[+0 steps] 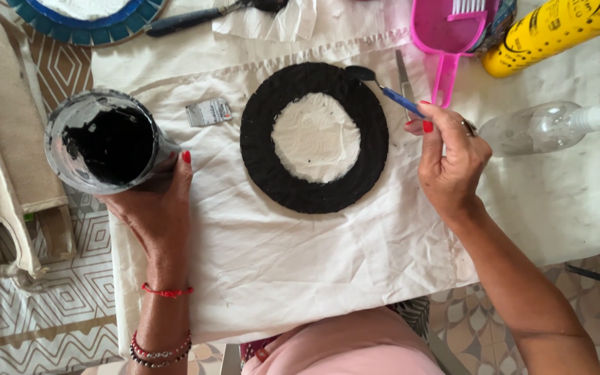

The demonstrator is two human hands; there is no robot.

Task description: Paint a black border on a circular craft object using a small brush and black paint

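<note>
On the white cloth point(300, 257), the left hand point(151, 201) wraps a jar of black paint point(105, 142) (tilted towards the camera). The right hand point(453, 163), wrist bent, pinches a blue-handled brush point(390, 94), bristles touching the black ring point(314, 137).

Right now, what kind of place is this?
Likely a home craft table, not a workshop. The right hand holds a paintbrush at a black painted ring on white cloth; the left hand holds a paint pot. A patterned tablecloth lies beneath.
</note>
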